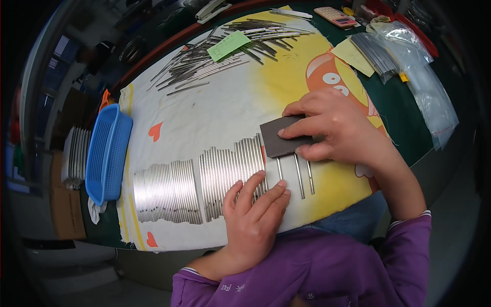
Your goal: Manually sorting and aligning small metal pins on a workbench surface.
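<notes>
My right hand point(335, 125) grips a flat, dark grey-brown rectangular pad point(276, 137), thumb on the near edge and fingers over the top. The pad lies across several thin metal rods point(299, 176), whose near ends stick out below it. My left hand point(255, 217) rests with its fingers stretched out, some over the near right part of a row of rods point(225, 171). One left fingertip is at the near end of a rod leaving the pad. Left of these, a second tight row of shiny rods point(166, 192) lies side by side.
A loose heap of rods point(204, 71) with a green paper note point(228, 45) lies at the far side of the cloth point(179, 117). A blue plastic basket point(109, 153) stands at the left edge. Bagged rods point(376, 53), clear plastic bags point(429, 97) and a pink calculator point(335, 17) lie far right.
</notes>
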The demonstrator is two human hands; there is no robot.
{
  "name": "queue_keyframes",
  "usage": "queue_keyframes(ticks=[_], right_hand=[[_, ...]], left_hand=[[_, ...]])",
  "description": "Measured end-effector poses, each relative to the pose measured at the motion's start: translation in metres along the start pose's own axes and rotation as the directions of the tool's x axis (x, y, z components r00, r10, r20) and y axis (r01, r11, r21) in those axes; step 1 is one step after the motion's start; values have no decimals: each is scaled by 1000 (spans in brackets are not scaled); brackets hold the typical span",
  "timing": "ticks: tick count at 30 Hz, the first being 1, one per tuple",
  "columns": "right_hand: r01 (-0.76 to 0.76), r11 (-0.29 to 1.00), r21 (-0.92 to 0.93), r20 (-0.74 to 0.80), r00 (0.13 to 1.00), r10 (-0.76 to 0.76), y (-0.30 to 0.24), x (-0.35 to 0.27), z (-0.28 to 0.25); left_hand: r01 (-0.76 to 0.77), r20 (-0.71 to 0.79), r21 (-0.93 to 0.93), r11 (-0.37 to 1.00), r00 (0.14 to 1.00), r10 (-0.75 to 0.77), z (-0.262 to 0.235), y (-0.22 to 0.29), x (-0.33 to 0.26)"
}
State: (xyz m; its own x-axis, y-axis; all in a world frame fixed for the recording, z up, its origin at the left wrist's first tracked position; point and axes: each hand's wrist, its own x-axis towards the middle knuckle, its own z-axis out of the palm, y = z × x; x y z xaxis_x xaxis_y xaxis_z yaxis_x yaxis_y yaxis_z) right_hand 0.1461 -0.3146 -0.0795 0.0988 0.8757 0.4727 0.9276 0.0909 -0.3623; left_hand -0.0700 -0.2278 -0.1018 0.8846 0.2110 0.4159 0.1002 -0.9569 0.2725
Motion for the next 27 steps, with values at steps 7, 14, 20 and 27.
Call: queue_keyframes(ticks=[7,14,20,27], right_hand=[[-8,998,-58,22,1000,9,5,-4,-12],[15,999,32,-11,1000,-14,3,-1,0],[-16,1000,-9,53,998,16,2,1,-6],[-12,999,48,11,1000,12,4,-2,-3]], left_hand=[[14,-6,16,1000,1000,-14,-1,-1,-1],[-4,-9,5,1000,1000,4,1,-2,-2],[-8,-17,19,1000,1000,8,1,-3,-3],[-20,-15,31,999,1000,20,1,-3,-2]])
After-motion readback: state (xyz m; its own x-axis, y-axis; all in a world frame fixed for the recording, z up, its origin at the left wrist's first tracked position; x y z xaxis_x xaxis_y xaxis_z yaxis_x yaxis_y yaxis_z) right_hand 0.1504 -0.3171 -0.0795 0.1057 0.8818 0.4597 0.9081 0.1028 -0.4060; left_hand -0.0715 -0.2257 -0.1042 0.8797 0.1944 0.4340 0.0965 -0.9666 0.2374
